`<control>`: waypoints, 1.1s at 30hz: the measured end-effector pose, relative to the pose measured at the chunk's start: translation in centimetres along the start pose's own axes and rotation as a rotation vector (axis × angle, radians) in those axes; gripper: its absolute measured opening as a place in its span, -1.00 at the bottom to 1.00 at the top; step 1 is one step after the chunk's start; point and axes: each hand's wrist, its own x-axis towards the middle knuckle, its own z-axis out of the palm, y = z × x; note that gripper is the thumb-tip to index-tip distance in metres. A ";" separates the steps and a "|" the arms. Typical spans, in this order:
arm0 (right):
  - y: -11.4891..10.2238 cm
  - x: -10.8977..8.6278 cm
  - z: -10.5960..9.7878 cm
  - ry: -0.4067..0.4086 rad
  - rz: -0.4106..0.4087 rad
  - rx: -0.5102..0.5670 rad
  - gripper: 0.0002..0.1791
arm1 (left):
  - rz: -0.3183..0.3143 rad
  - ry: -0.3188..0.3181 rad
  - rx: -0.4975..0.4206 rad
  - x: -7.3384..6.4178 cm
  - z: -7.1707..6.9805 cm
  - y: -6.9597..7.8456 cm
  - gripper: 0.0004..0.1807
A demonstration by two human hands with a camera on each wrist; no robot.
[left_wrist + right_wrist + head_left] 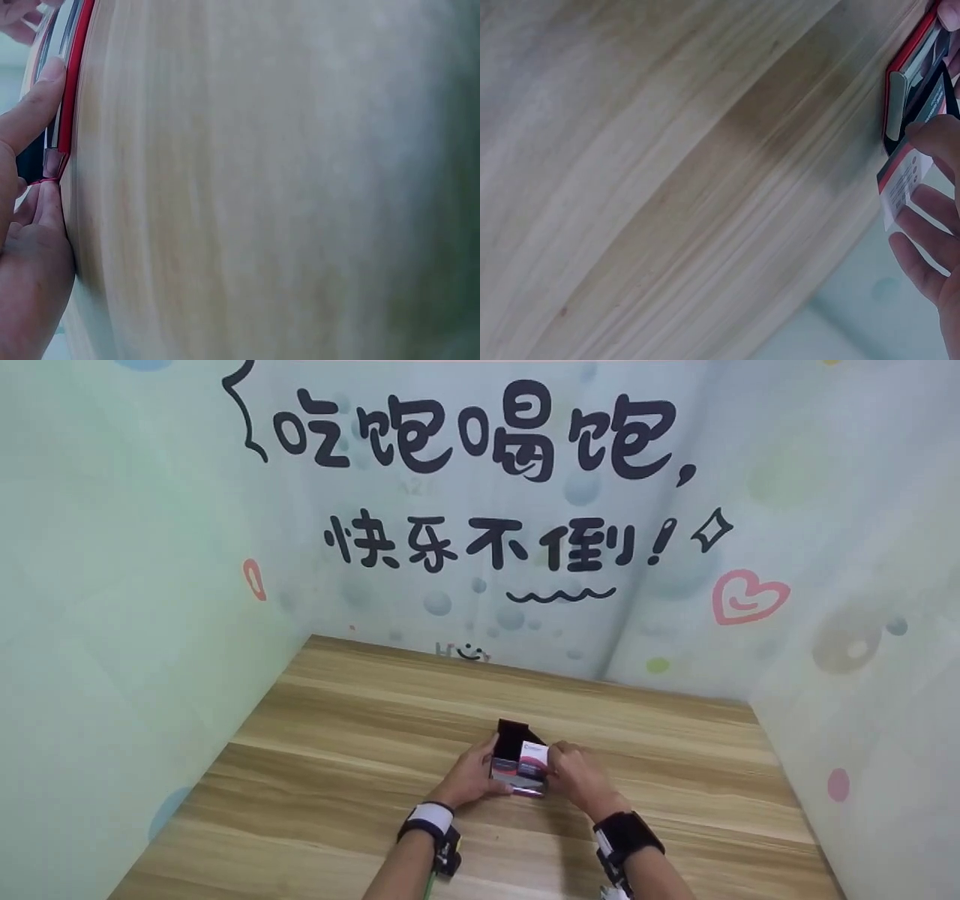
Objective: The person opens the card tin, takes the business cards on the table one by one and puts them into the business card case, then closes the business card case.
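A small card case (pixel 512 739) with a black lining and a red outer edge stands with its lid raised on the table. My left hand (pixel 472 772) holds its left side, with the thumb on the front edge and the other fingers beside it. In the left wrist view, that thumb lies over the layered side of the case (pixel 73 97). Between the thumb and fingers of my right hand (pixel 581 776) is a white card (pixel 901 180) with a red and dark band, tilted against the case. A grey layer fills the case's front part.
The wood-grain table (pixel 360 720) spreads around the case. Pale printed wall sheets (pixel 480 607) with dark lettering rise behind it and along both sides. Each wrist wears a strap with a small camera.
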 end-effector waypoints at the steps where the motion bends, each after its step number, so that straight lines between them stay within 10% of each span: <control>1: -0.1 0.2 0.0 -0.008 0.003 -0.009 -0.75 | 0.002 0.004 0.006 0.0 0.0 0.0 0.10; 23: -2.9 1.9 1.5 0.022 -0.012 -0.157 -0.73 | 0.034 0.012 0.049 0.2 -0.2 -0.2 0.09; 33: -3.5 2.4 1.6 -0.104 0.035 -0.133 -0.79 | -0.025 0.023 0.078 0.0 0.1 -0.1 0.12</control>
